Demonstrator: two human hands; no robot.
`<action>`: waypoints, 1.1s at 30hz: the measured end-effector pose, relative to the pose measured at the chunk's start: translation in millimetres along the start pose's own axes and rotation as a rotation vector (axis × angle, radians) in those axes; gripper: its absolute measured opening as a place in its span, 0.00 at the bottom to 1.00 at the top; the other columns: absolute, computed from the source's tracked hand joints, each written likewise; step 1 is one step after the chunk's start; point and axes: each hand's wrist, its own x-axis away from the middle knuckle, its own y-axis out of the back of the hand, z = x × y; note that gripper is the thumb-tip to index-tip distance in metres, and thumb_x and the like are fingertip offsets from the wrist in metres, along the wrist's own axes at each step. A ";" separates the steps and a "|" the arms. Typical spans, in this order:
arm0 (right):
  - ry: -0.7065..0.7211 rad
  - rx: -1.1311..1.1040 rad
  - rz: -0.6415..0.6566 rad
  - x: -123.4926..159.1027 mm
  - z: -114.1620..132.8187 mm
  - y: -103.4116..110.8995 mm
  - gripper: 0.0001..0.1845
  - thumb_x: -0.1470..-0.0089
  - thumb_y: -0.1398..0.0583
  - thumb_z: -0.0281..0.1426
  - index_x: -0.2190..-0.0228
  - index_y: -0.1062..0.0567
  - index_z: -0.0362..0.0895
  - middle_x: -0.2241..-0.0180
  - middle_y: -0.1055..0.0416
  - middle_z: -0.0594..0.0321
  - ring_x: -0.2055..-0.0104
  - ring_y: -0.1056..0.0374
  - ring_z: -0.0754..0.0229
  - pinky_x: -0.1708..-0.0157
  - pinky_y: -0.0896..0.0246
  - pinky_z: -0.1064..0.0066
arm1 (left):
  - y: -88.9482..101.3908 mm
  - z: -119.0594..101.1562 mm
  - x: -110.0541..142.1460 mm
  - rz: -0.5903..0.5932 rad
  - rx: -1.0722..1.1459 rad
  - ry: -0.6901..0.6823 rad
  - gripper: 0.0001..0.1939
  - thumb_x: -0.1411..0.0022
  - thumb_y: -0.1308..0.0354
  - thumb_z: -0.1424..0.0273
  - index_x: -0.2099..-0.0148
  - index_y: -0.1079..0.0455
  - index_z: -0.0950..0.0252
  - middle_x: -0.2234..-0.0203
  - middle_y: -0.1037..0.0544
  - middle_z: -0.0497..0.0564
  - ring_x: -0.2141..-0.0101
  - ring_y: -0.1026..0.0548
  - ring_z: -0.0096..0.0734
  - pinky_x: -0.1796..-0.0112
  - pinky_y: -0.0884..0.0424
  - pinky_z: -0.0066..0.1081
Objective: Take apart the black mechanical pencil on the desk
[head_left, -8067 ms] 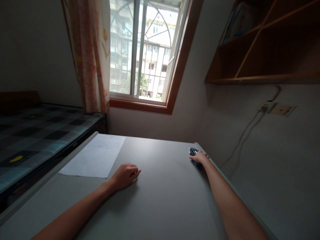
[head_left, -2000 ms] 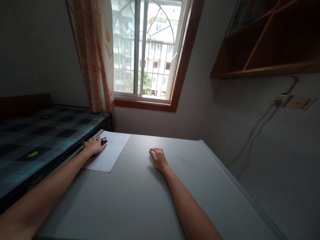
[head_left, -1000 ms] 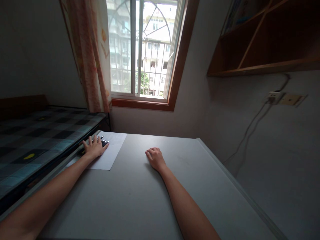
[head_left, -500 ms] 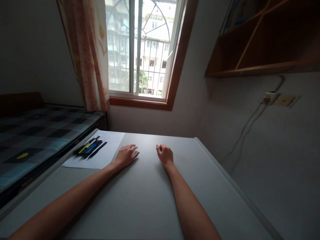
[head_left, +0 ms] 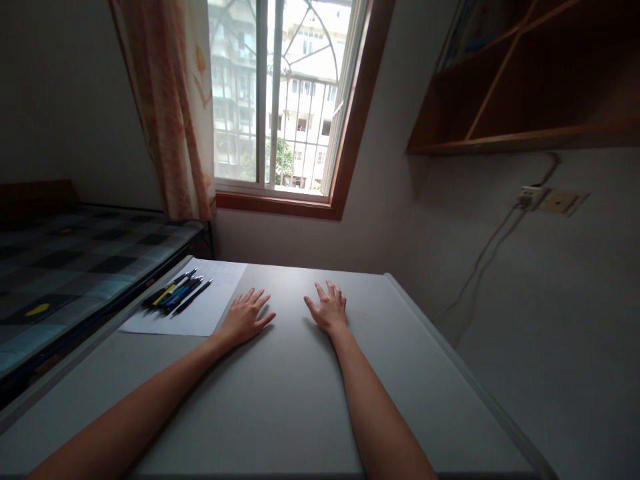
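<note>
Your left hand [head_left: 245,319] is near the middle of the frame, palm down, fingers spread wide, beside the right edge of the white sheet of paper [head_left: 200,323]; you cannot tell from this angle whether its side touches the sheet. Your right hand [head_left: 329,311] lies a little right of centre, also palm down over the grey table [head_left: 280,400], its thumb well out and its fingers parted, so its grip is wide too. The two hands are apart, with bare tabletop between them. The pens [head_left: 177,292] lie left of centre in the frame, bunched on the paper and slanting from lower left to upper right; most look black, with yellow and blue among them, and one black pen sits along the right side of the bunch. Your left hand is the nearer to them, yet clear of them. At the top centre you have the window [head_left: 305,100], with the curtain [head_left: 170,113] to its left
</note>
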 end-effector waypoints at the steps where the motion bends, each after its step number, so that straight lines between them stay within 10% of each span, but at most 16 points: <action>1: -0.007 0.007 0.052 1.3 1.6 -1.0 0.34 0.49 0.56 0.53 0.45 0.45 0.52 0.40 0.59 0.58 0.40 0.64 0.49 0.47 0.68 0.56 | -0.1 -1.2 0.0 0.008 -0.002 0.006 0.31 0.44 0.59 0.49 0.42 0.45 0.57 0.42 0.44 0.51 0.42 0.52 0.43 0.46 0.54 0.43; 10: -0.051 0.057 0.364 2.8 6.7 -4.3 0.40 0.52 0.63 0.58 0.42 0.53 0.52 0.38 0.65 0.59 0.38 0.73 0.49 0.45 0.80 0.54 | -2.3 0.1 -1.6 0.180 0.008 0.050 0.35 0.45 0.62 0.45 0.40 0.50 0.56 0.40 0.51 0.52 0.41 0.56 0.47 0.46 0.59 0.46; 33: -0.043 0.036 0.370 1.8 3.5 -11.3 0.40 0.52 0.63 0.58 0.42 0.54 0.52 0.38 0.65 0.58 0.38 0.72 0.48 0.45 0.80 0.52 | -0.1 0.4 -1.2 0.194 0.015 0.037 0.34 0.44 0.63 0.46 0.40 0.49 0.56 0.40 0.49 0.53 0.41 0.55 0.47 0.46 0.59 0.46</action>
